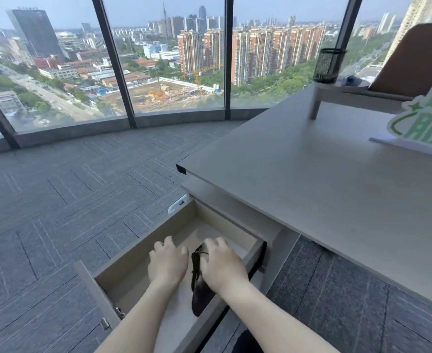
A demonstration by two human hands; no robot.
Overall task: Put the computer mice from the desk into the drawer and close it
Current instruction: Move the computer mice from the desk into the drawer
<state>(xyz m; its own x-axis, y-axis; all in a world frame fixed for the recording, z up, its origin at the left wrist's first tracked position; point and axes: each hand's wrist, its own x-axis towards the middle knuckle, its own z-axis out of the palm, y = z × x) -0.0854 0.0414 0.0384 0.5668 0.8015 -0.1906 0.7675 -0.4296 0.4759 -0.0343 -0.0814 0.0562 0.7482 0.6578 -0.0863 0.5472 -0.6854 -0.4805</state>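
Seen from the head camera, left to right. At seven o'clock, the drawer (143, 244) pulled fully out, pale inside. Inside it, at six o'clock, the left hand (168, 262) palm down, fingers curled and slightly spread; whether clamped on anything underneath, impossible to tell. Just right of it, a dark mouse (201, 293) with its bundled cord (197, 259) lying on the drawer floor, touching the right hand (221, 267), which arches over the cord end, fingers bent; holding or merely resting, impossible to tell. At three o'clock, the desk (311, 179), bare along its near stretch. At one o'clock, a mesh pen cup (328, 65) on a small riser (337, 94).

Likely light, rigid, smooth-shelled, a little slippery; best taken across the flanks, cord gathered in so no loop snags the drawer front on closing.

Hidden: any second mouse beneath the left palm; buttons and wheel too dark to make out; right part of the desk cut off, so mice left there unknowable.
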